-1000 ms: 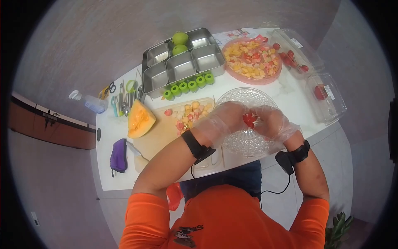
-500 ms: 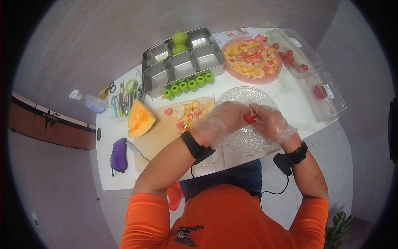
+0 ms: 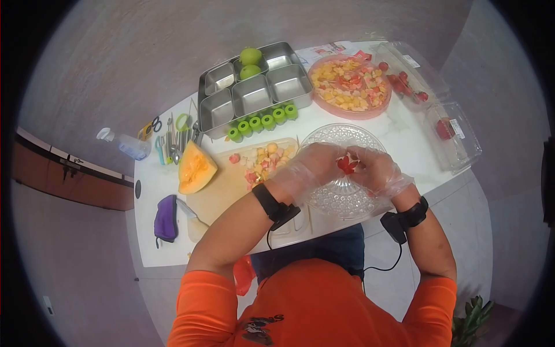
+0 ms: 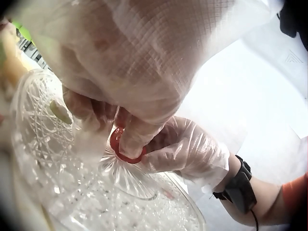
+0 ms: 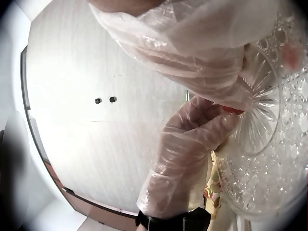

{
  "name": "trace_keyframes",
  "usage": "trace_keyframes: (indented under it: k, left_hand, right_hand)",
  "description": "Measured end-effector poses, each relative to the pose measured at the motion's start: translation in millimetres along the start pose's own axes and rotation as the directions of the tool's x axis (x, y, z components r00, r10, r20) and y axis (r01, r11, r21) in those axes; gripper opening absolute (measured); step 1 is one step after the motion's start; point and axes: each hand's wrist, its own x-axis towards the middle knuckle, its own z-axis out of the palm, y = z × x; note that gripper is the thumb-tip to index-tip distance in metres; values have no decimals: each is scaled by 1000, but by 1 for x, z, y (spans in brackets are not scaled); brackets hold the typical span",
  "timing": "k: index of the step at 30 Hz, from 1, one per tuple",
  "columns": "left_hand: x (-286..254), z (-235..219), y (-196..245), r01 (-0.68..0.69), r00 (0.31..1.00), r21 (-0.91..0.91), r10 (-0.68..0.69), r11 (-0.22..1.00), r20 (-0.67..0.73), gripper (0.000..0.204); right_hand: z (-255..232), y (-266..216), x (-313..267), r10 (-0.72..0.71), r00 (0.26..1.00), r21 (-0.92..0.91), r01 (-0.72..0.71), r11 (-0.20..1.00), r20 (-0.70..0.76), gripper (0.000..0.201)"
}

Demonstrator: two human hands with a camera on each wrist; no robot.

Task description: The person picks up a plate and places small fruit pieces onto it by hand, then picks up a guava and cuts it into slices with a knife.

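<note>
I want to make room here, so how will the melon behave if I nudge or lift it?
The melon would probably feel stiff and fairly heavy, being a thick chunk. Its exposed orange flesh may be slippery to grip. It might rock when nudged if its hidden underside is curved.

Kind of place: an indoor room with a fruit-preparation table; whether home, shop or commercial kitchen, cannot tell
Work surface: white table (image 3: pixel 404 136) across the middle of the head view, grey-veined
Food signs: cutting board (image 3: pixel 222 170) at centre left, melon wedge (image 3: pixel 196 168) beside it, pink fruit platter (image 3: pixel 352 113) at upper right
Kitchenware: compartmented metal tray (image 3: pixel 252 95) at upper centre, patterned glass dish (image 3: pixel 346 202) near the middle
Walls: mottled grey wall (image 3: pixel 144 63) at upper left
Floor: pale tiles (image 3: pixel 462 222) at right
Greenery: leafy plant (image 3: pixel 474 318) at lower right
</note>
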Motion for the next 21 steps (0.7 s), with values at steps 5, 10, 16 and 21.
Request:
trace_keyframes:
  k: [5,10,16,21]
  left_hand:
    - [1,-1,-3,-16,999,0,16,1000,51,42]
    - [-2,-3,-1,-13,997,43,9,999,82,44]
    - [0,2,-4,-56,996,120,47,991,77,42]
    - [1,2,0,1,998,99,-7,995,60,38]
  right_hand:
    - [-8,-9,-4,29,999,-57,-28,998,21,55]
    - [-12,-10,-5,33,995,-104,-24,994,93,62]
    - [-10,-5,-5,-16,996,-133,27,991,87,58]
    - [-8,-5,-3,-28,997,-206,44,978,78,54]
